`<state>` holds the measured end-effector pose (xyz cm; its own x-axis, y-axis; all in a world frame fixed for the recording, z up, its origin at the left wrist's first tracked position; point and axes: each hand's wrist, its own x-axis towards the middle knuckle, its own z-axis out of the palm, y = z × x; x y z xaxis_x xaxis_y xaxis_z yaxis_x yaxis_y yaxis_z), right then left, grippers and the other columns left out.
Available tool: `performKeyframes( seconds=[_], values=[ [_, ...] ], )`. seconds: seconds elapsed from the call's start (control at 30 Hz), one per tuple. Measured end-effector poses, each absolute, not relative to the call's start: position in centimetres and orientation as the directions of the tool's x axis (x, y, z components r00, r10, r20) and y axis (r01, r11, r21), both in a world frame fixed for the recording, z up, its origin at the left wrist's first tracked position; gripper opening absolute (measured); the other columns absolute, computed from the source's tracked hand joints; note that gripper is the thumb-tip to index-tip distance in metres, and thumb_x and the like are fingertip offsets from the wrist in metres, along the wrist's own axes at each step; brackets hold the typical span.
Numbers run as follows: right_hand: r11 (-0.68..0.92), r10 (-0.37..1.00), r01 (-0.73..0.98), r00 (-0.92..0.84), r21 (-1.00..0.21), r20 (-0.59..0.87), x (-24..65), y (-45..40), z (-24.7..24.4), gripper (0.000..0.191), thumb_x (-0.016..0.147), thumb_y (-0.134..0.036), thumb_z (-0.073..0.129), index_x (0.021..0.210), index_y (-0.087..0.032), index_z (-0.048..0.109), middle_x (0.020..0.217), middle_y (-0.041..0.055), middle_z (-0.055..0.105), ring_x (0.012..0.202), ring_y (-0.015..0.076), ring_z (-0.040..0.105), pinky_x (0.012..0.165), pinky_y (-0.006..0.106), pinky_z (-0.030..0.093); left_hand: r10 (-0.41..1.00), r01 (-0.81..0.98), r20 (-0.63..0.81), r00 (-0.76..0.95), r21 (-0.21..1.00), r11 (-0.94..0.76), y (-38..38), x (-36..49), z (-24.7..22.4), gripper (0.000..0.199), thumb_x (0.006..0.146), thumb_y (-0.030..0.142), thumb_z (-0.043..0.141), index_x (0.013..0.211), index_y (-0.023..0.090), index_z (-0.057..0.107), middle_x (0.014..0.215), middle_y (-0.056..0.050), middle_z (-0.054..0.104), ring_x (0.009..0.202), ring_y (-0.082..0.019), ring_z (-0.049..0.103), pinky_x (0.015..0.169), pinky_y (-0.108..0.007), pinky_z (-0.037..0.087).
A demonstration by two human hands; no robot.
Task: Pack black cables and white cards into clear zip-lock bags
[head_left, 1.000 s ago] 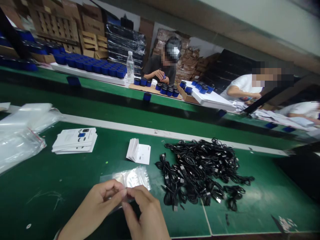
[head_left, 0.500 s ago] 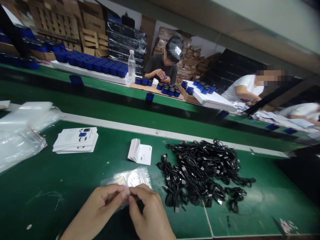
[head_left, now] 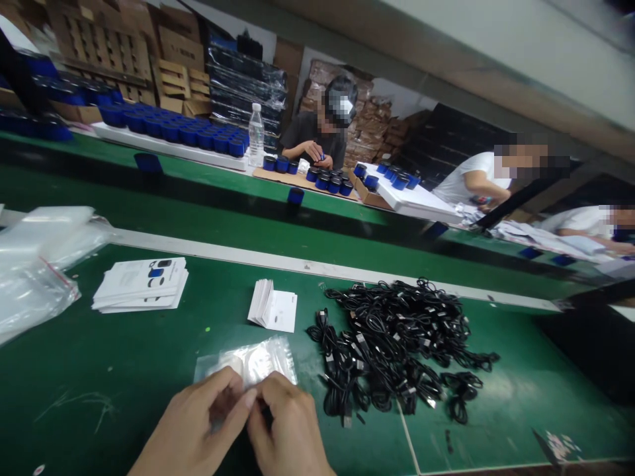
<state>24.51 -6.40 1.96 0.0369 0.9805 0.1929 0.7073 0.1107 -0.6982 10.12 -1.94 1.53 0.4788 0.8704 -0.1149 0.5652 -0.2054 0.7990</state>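
Note:
My left hand (head_left: 203, 416) and my right hand (head_left: 285, 420) meet at the fingertips, low in the middle of the view. Both are closed in a pinch at the near edge of a clear plastic bag (head_left: 268, 360) lying on the green table. What exactly each fingertip grips is hidden by the fingers. Beyond the bag stands a folded white leaflet stack (head_left: 282, 311). A pile of black cables (head_left: 397, 330) with metal plugs lies to the right. Printed white cards (head_left: 141, 284) are stacked to the left.
Clear plastic bags (head_left: 34, 271) lie at the far left. A pale strip (head_left: 307, 266) crosses the green table (head_left: 163, 357). Behind it are rows of blue round items (head_left: 188, 132), a water bottle (head_left: 256, 135), a seated person (head_left: 317, 135) and others at the right.
The view has shifted slightly, so the table items appear a little lower and further left. My hands remain together at the bag, with the fingertips slightly lower.

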Motion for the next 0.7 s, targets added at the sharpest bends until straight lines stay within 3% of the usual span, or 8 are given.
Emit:
performKeyframes(
  seconds=[0.1,0.2,0.37,0.47,0.57,0.63,0.7],
  values=[
    [0.111,0.971,0.668,0.086,-0.736,0.224,23.9,-6.5,1.6,0.017,0.08,-0.014,0.044,0.066,-0.019,0.053,0.064,0.001,0.059,0.056,0.0139,0.057,0.052,0.023,0.033,0.892,0.582,-0.037,0.45,0.77,-0.262,-2.1,10.4,1.2,0.032,0.09,0.045,0.038,0.066,0.025,0.047,0.057,0.006,0.059,0.052,-0.011,0.06,0.05,-0.017,0.042],
    [0.044,0.981,0.604,0.125,-0.796,0.149,23.9,-6.5,1.6,0.019,0.084,-0.019,0.044,0.067,-0.02,0.051,0.064,-0.001,0.057,0.056,0.0121,0.055,0.053,0.021,0.034,0.889,0.575,-0.073,0.451,0.786,-0.227,-2.2,10.4,1.2,0.035,0.092,0.045,0.032,0.067,0.025,0.047,0.057,0.005,0.058,0.051,-0.012,0.059,0.051,-0.018,0.044],
    [0.107,0.988,0.724,0.002,-0.681,0.157,24.1,-6.4,2.0,0.019,0.088,-0.02,0.039,0.071,-0.02,0.047,0.066,-0.0001,0.057,0.057,0.0131,0.054,0.052,0.024,0.03,0.859,0.539,-0.153,0.489,0.827,-0.159,-2.2,10.1,1.4,0.034,0.093,0.043,0.031,0.066,0.025,0.041,0.059,0.005,0.053,0.056,-0.012,0.057,0.053,-0.018,0.045],
    [0.178,0.972,0.762,-0.039,-0.623,0.23,23.6,-6.4,1.7,0.025,0.086,-0.017,0.038,0.061,-0.02,0.039,0.056,-0.0027,0.051,0.049,0.0108,0.048,0.049,0.025,0.025,0.865,0.546,0.001,0.501,0.775,-0.317,-2.2,9.8,1.6,0.032,0.091,0.037,0.037,0.062,0.024,0.039,0.053,0.007,0.05,0.047,-0.01,0.053,0.046,-0.015,0.041],
    [0.249,0.91,0.813,-0.011,-0.526,0.415,22.6,-6.3,0.9,0.02,0.079,-0.015,0.038,0.06,-0.02,0.039,0.054,-0.0013,0.051,0.048,0.0125,0.045,0.051,0.029,0.022,0.853,0.588,0.209,0.478,0.646,-0.487,-2.2,9.7,1.9,0.029,0.089,0.028,0.041,0.061,0.024,0.041,0.051,0.008,0.052,0.042,-0.007,0.053,0.045,-0.015,0.038],
    [0.254,0.878,0.838,0.01,-0.483,0.479,22.1,-6.2,0.6,0.019,0.078,-0.013,0.037,0.061,-0.02,0.04,0.055,-0.0004,0.051,0.049,0.0134,0.045,0.053,0.03,0.022,0.843,0.609,0.275,0.463,0.592,-0.528,-2.3,9.7,2.1,0.028,0.089,0.025,0.041,0.06,0.024,0.041,0.05,0.008,0.052,0.041,-0.007,0.053,0.045,-0.015,0.038],
    [0.229,0.893,0.83,0.029,-0.508,0.45,22.1,-6.0,0.8,0.021,0.081,-0.013,0.035,0.061,-0.021,0.039,0.055,-0.001,0.051,0.049,0.0133,0.045,0.054,0.03,0.023,0.847,0.601,0.289,0.446,0.605,-0.522,-2.3,9.6,2.3,0.029,0.089,0.026,0.04,0.061,0.024,0.042,0.05,0.008,0.052,0.04,-0.007,0.054,0.045,-0.015,0.039]
  ],
)
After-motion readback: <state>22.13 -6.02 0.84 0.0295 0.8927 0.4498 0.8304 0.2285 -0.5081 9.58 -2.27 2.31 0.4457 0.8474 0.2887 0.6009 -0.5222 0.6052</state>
